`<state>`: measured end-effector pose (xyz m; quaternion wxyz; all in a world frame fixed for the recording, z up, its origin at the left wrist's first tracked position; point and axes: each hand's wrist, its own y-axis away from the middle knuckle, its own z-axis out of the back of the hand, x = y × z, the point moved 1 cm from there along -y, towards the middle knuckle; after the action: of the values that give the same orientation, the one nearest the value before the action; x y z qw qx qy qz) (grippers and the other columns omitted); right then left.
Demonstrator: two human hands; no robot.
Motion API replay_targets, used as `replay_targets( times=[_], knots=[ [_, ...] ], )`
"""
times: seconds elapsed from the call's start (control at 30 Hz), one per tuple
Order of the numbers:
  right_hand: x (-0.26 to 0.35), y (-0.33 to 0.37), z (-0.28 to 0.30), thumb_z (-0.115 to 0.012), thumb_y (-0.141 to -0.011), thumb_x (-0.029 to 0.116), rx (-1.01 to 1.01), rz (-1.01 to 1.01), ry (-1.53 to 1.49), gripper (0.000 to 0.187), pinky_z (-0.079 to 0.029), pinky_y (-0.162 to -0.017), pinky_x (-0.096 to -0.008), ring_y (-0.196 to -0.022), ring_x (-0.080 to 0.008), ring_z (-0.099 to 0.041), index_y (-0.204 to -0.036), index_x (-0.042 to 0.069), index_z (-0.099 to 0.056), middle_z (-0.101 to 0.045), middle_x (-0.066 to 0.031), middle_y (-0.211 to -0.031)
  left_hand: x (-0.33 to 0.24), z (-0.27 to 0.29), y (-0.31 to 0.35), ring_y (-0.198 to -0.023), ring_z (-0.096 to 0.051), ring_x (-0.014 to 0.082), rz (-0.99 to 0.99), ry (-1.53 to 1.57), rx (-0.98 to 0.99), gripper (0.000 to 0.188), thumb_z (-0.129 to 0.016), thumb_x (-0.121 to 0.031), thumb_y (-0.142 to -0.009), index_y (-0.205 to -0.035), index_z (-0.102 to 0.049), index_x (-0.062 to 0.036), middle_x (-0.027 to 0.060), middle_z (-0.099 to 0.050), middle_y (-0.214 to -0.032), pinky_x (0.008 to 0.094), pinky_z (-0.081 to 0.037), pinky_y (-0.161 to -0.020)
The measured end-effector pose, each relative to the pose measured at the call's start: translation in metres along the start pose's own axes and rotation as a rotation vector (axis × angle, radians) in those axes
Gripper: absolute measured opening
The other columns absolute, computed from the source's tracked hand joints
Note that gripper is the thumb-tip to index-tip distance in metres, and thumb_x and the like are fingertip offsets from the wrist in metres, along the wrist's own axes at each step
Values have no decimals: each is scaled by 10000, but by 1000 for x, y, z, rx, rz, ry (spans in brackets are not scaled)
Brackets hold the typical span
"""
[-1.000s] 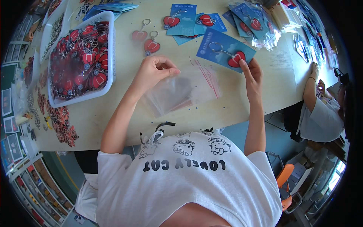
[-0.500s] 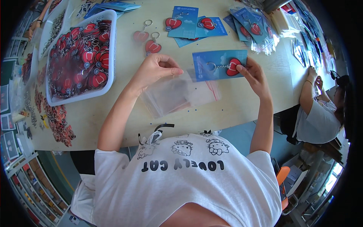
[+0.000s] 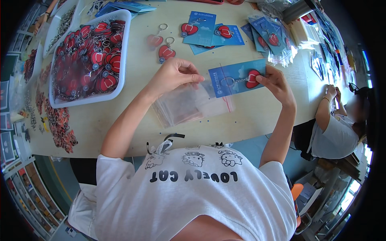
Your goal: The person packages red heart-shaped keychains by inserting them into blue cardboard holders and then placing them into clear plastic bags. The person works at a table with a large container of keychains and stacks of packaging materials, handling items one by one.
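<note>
My right hand [image 3: 280,86] pinches the right end of a blue printed card [image 3: 237,66]. A red heart-shaped keychain [image 3: 252,79] lies against that card, its chain and ring stretched to the left; my thumb presses on the heart's edge. My left hand [image 3: 173,78] has thumb and fingertips closed on the edge of a clear plastic zip bag [image 3: 206,88]. The bag meets the card's left end; I cannot tell how far the card is inside it. Below both hands lies a stack of clear zip bags [image 3: 177,110].
A white bin [image 3: 124,60] full of red keychains stands at left, with loose orange-red pieces [image 3: 60,128] beside it. Two keychains [image 3: 166,52] lie beyond my left hand. Farther off are cards with keychains [image 3: 201,30] and bagged cards [image 3: 273,38]. Another person [image 3: 335,128] sits at right.
The card has tilted, its left end dropping lower, and moved slightly right with my right hand. My left hand has shifted slightly right. The whole view has shifted a little.
</note>
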<state>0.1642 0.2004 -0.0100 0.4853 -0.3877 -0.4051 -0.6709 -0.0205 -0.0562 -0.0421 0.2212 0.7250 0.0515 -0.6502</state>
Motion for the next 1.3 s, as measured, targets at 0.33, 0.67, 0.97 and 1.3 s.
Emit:
replay_targets(
  times=[0.33,0.67,0.97,1.3],
  knots=[
    [20,-17,-78,-730,-833,106,-206,-157,-159,206,-498,-641,-230,-793,-74,-617,-968,-26,-647,-702,-70,-874,2,-4,-7,-677,-595,39,-25,-51,-29,227,-762,-145,-803,-912,-692,41,27,-686,-753,205,-463,-595],
    [9,-5,-88,-730,-806,81,-80,-39,-51,160,-467,-753,-280,-843,-133,-569,-904,-45,-713,-613,-62,-1056,-4,-18,-17,-562,-395,6,-109,-187,71,142,-770,-122,-778,-853,-712,-16,-64,-544,-613,200,-303,-501],
    [-21,-2,-59,-631,-899,90,-349,84,-378,103,-442,-815,-273,-944,-126,-579,-949,4,-655,-631,-60,-1047,-39,-33,-74,-641,-513,91,-389,-431,64,215,-736,-202,-816,-907,-671,-18,22,-595,-709,267,-404,-576],
    [-77,-44,111,-788,-777,213,-1005,-185,128,615,-502,-722,-285,-892,-145,-629,-1251,0,-459,-671,-72,-934,-31,110,-228,-892,-621,197,-388,-1086,92,403,-735,-314,-813,-1091,-639,-39,77,-661,-985,301,-484,-817]
  ],
)
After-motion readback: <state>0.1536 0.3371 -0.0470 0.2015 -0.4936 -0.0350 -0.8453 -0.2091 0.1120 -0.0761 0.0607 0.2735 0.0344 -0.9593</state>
